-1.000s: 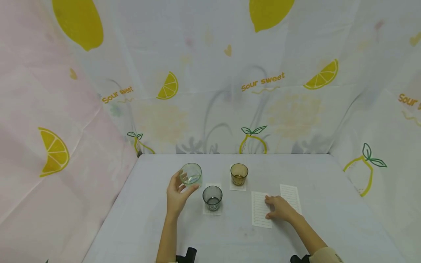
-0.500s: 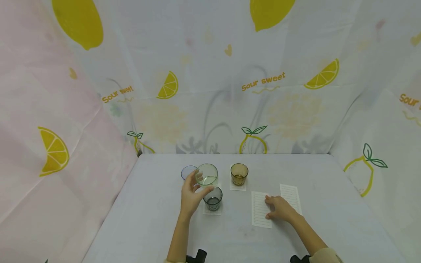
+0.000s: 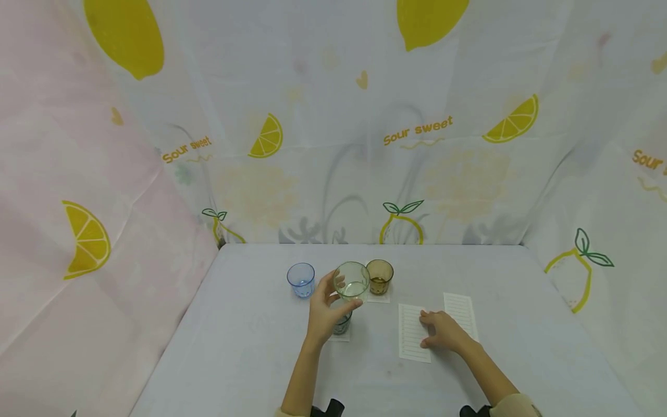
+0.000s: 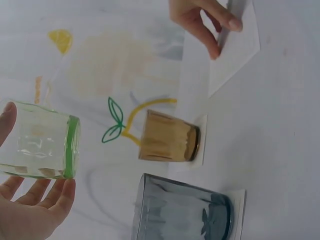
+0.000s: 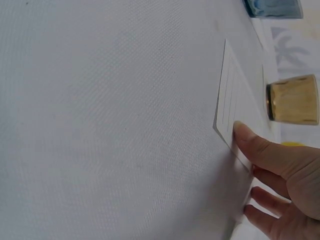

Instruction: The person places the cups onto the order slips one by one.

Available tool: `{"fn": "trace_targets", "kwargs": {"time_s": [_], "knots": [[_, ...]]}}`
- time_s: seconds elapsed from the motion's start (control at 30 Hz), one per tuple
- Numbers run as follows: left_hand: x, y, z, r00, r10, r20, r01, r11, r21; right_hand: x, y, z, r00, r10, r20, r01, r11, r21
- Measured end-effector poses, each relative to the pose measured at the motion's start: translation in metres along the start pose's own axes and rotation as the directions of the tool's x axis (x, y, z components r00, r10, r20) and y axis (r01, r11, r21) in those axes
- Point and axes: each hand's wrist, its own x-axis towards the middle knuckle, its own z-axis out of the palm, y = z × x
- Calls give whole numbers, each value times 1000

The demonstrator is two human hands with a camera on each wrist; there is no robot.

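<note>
My left hand (image 3: 324, 313) holds a clear green-tinted glass (image 3: 353, 282) off the table, thumb on one side and fingers on the other. Below it, partly hidden by the hand, a grey glass (image 4: 185, 215) stands on a white paper card. Just behind the green glass, an amber glass (image 3: 381, 282) stands on another card. The thumb and fingertips of my right hand (image 3: 447, 332) rest on a white lined card (image 3: 410, 339) lying on the table.
A blue glass (image 3: 300, 282) stands at the back left. Another lined card (image 3: 460, 310) lies just behind the right hand. White cloth covers the table (image 3: 224, 347), and a lemon-print curtain (image 3: 333, 174) encloses its back and sides.
My left hand has carried the green glass rightward, from in front of the blue glass to above the grey one, uncovering the blue glass. The right hand stays put on its card.
</note>
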Motion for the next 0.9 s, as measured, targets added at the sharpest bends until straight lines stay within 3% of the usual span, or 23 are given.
{"fn": "trace_targets", "kwargs": {"time_s": [0.57, 0.8, 0.9], "knots": [[-2, 6, 31, 995, 42, 95, -39, 999, -33, -1, 0, 0, 1000, 4, -5, -4, 1000, -2], [-3, -8, 43, 991, 34, 126, -32, 999, -20, 0, 1, 1, 1000, -23, -19, 23, 1000, -16], [-5, -6, 47, 990, 24, 141, -23, 1000, -11, 0, 1, 1, 1000, -17, -18, 17, 1000, -12]]}}
